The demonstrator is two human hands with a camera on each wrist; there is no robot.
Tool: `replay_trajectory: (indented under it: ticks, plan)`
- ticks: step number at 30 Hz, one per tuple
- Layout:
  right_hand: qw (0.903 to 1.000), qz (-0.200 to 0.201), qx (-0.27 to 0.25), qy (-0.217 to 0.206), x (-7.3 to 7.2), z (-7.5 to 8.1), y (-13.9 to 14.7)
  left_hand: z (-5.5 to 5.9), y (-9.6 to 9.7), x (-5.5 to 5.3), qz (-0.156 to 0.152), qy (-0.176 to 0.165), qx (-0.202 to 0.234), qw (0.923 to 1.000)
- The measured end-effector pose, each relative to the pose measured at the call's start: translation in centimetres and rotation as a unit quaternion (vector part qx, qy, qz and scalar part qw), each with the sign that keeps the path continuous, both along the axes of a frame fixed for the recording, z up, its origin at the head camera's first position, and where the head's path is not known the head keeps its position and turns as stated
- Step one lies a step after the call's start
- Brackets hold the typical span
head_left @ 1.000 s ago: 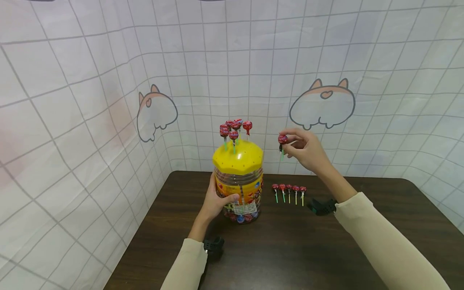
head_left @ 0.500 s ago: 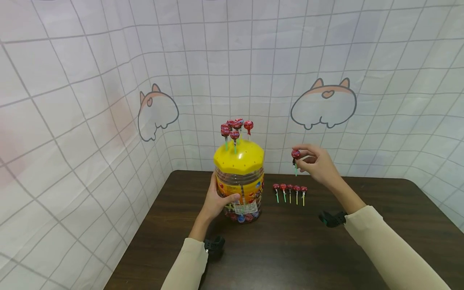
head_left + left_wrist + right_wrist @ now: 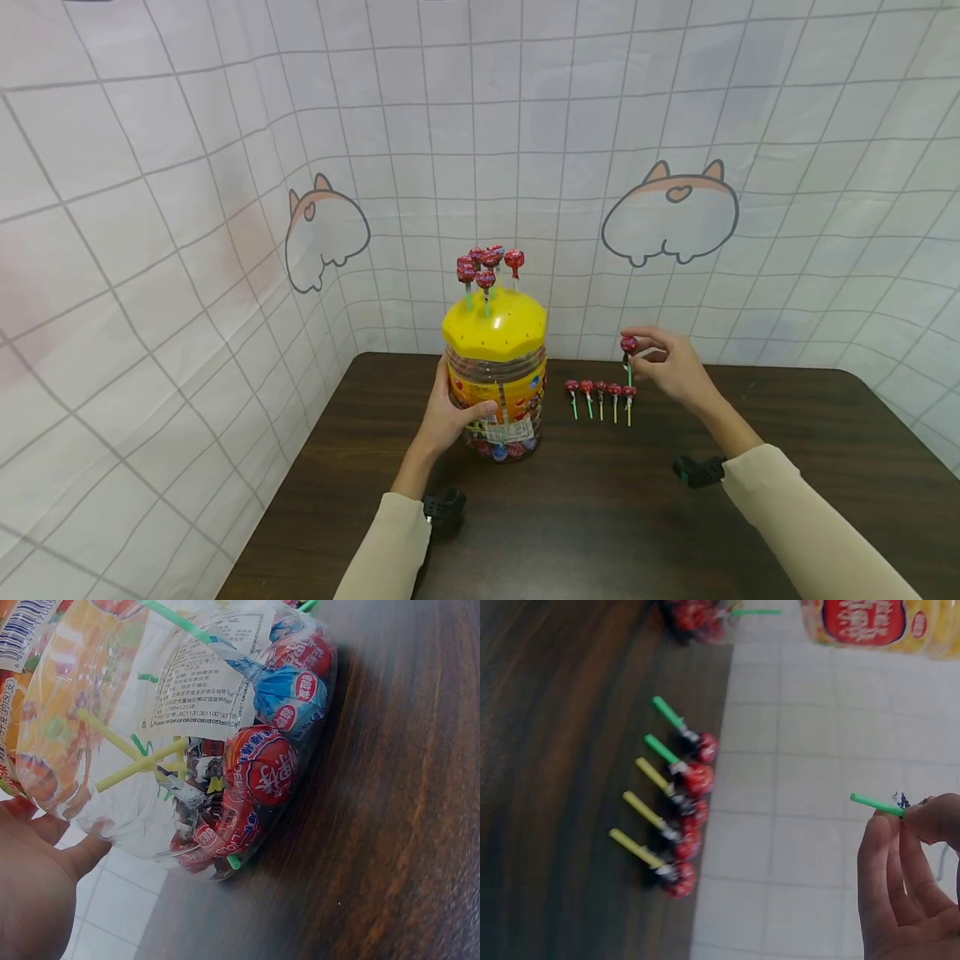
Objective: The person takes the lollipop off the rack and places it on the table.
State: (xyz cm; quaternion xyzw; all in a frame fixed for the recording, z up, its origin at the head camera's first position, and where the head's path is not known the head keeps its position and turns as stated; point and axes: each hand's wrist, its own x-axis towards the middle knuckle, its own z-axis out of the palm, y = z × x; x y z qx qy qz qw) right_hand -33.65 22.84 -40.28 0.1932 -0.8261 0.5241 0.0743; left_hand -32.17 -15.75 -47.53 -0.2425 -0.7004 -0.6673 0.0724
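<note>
My left hand [image 3: 446,417] grips the side of a clear plastic candy jar [image 3: 498,392] that stands on the table. Its yellow lid [image 3: 498,329] has small holes, and several red-wrapped lollipops stick up out of it. Through the jar wall in the left wrist view, wrapped lollipops [image 3: 262,766] show at the bottom. My right hand [image 3: 675,367] pinches a red lollipop [image 3: 628,343] with its green stick [image 3: 874,803] pointing down, held just above the right end of a row. That row of lollipops [image 3: 601,388] lies on the table, heads toward the wall.
The dark wooden table [image 3: 570,517] ends at the back against a white gridded cloth [image 3: 555,125] with cartoon animal shapes. The cloth also runs along the left side. A black strap device [image 3: 444,507] sits at the left wrist, another wrist device [image 3: 697,472] at the right.
My right hand has moved down and to the right with the lollipop, from beside the jar's lid to above the row's right end. The left hand keeps its hold on the jar.
</note>
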Motion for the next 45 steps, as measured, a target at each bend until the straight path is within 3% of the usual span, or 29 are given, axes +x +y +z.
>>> replay_trajectory:
  ticks: [10,30,38,45]
  plan:
    - [0.9994,0.002,-0.007,-0.032,-0.5,-2.5,1.2,0.0,-0.1,0.0,0.0,-0.005,0.001,1.0]
    - [0.9944,-0.015,0.027,-0.101,-1.0,-7.0,3.2,0.2,-0.1,0.1,-0.011,-0.002,0.01,0.9999]
    - [0.9914,-0.018,0.035,-0.125,-1.5,-8.4,3.6,0.2,0.0,0.2,-0.008,-0.009,0.011,0.9999]
    - [0.9904,-0.029,0.045,-0.127,-1.7,-8.7,3.8,0.3,0.0,0.2,-0.002,-0.013,0.007,0.9999]
